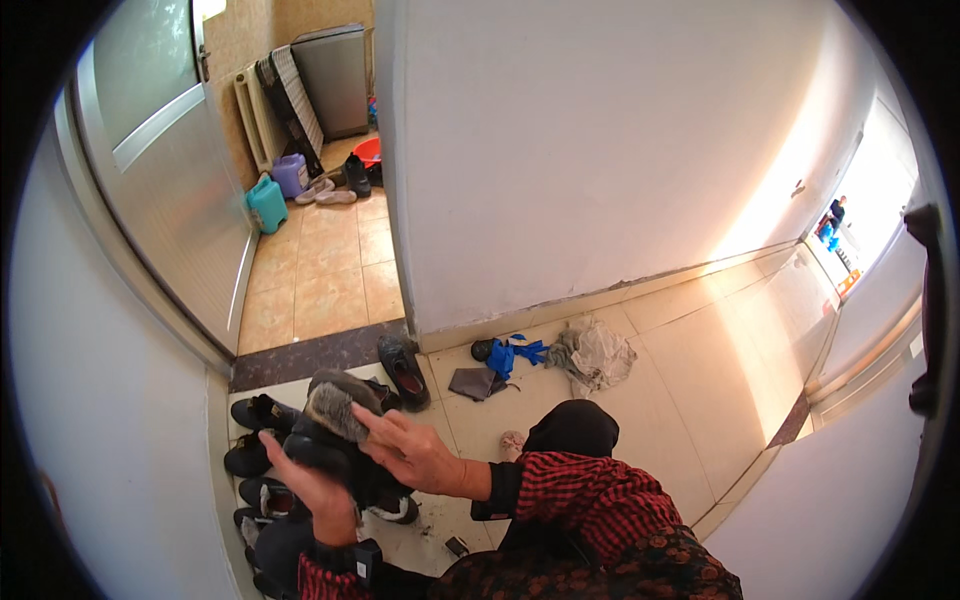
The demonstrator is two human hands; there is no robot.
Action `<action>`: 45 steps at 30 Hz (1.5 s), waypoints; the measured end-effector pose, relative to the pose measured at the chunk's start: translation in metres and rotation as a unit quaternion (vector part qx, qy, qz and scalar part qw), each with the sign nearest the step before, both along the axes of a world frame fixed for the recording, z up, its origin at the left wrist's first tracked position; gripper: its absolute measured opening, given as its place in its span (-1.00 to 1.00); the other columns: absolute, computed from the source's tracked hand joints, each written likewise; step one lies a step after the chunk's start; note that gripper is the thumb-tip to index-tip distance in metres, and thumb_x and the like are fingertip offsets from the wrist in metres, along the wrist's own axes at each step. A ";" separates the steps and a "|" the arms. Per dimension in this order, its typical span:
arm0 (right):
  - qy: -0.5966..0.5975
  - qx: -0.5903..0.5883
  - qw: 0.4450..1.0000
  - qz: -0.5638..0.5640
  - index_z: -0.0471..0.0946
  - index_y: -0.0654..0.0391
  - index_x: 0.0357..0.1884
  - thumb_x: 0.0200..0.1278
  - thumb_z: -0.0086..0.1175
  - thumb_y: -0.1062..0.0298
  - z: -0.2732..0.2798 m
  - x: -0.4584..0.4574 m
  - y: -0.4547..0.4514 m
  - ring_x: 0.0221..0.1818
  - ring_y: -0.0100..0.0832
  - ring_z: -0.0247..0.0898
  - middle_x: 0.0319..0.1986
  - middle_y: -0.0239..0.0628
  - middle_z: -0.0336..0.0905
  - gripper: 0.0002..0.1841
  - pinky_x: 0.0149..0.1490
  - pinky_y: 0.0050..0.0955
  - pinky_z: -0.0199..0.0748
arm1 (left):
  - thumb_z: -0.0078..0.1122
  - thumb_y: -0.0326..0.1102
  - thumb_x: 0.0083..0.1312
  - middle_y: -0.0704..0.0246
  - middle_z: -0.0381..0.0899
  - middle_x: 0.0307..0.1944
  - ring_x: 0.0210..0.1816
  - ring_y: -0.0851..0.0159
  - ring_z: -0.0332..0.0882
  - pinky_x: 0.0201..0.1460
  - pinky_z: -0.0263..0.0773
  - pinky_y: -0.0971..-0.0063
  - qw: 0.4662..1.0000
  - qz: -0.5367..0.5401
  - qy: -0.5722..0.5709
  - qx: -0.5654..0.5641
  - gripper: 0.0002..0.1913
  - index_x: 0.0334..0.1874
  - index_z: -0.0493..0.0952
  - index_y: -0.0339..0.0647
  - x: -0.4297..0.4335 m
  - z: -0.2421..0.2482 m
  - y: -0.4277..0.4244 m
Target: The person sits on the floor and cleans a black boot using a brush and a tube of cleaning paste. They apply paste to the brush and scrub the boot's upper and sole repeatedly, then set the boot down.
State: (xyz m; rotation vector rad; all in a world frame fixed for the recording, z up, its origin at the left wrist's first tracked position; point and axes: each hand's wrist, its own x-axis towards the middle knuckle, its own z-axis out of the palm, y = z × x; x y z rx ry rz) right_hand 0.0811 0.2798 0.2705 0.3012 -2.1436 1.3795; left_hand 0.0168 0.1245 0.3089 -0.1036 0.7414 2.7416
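Note:
My right hand (405, 450) grips a fuzzy grey piece with a tan edge (339, 409); whether it is a brush or a fleecy insole I cannot tell. Right below that piece is a black shoe (319, 450). My left hand (319, 484) is against the shoe's near side, one digit pointing up and its other fingers largely hidden. Dark shoes (259, 454) line the floor beside the left wall, some with pale fleece lining. Another black shoe (405, 371) sits by the doorway's right edge. A small dark object (456, 546) lies on the tiles near my right forearm.
Along the white wall lie a grey flat pouch (478, 382), blue strips (510, 356) and a crumpled pale cloth (596, 352). A dark stone threshold (315, 352) crosses the open doorway. Beyond it stand a teal jug (266, 204), a purple jug (290, 175) and more shoes (335, 196).

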 end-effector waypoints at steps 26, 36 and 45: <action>0.011 0.164 0.986 0.023 0.42 0.05 0.47 0.28 0.29 0.47 -0.015 0.050 0.002 -0.45 -0.13 0.50 -0.41 -0.17 0.43 -0.33 -0.37 -0.21 0.47 | -0.23 0.34 0.56 0.21 0.67 0.19 0.19 0.14 0.63 0.38 0.45 0.24 0.993 -0.100 -0.057 0.016 -0.23 0.27 0.54 -0.34 0.020 -0.072 -0.008; -0.118 0.164 0.974 -0.098 0.46 0.06 0.43 0.33 0.27 0.40 -0.036 0.103 0.002 -0.46 -0.07 0.51 -0.42 -0.09 0.48 -0.40 -0.37 -0.16 0.46 | -0.19 0.29 0.59 0.22 0.63 0.25 0.23 0.19 0.61 0.42 0.41 0.26 0.981 -0.139 -0.107 -0.085 -0.28 0.29 0.52 -0.33 0.072 -0.137 0.010; -0.082 0.152 0.982 -0.080 0.40 0.02 0.48 0.36 0.21 0.37 -0.057 0.119 0.010 -0.41 -0.01 0.56 -0.38 -0.04 0.49 -0.37 -0.29 -0.09 0.55 | -0.32 0.42 0.55 0.24 0.67 0.18 0.16 0.23 0.65 0.40 0.41 0.37 0.975 -0.162 -0.116 -0.100 -0.15 0.32 0.51 -0.33 0.091 -0.143 0.022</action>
